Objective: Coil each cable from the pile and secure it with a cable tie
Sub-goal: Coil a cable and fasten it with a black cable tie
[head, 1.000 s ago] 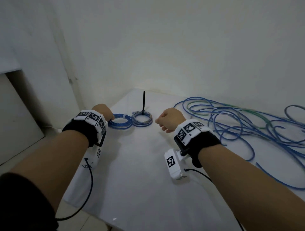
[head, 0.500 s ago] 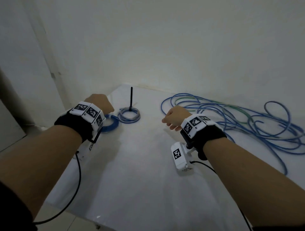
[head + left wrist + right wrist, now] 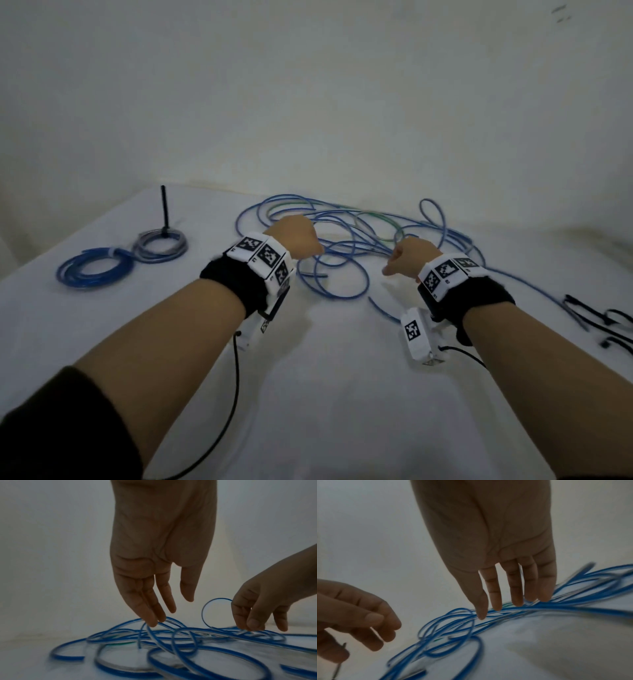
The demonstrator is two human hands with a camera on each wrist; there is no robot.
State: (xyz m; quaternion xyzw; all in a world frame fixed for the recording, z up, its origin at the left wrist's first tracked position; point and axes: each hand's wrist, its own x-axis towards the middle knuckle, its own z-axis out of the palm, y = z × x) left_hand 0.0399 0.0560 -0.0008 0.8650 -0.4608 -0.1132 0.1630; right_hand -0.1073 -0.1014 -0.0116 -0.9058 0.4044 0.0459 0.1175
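Note:
A loose pile of blue cables, with a green strand among them, sprawls across the far middle of the white table. My left hand hangs over the pile's left part. In the left wrist view its fingers point straight down and the tips touch a blue strand. My right hand is over the pile's middle. Its straight fingers rest on the cables without curling round any. A blue coil and a grey coil lie at the left.
A thin black upright piece stands at the grey coil. Several black cable ties lie at the right edge of the table. A white wall closes the far side, and the table's left edge runs near the coils.
Both hands have moved right, from beside the two finished coils to over the loose pile. The view has swung right with them, and the coils now sit at the far left.

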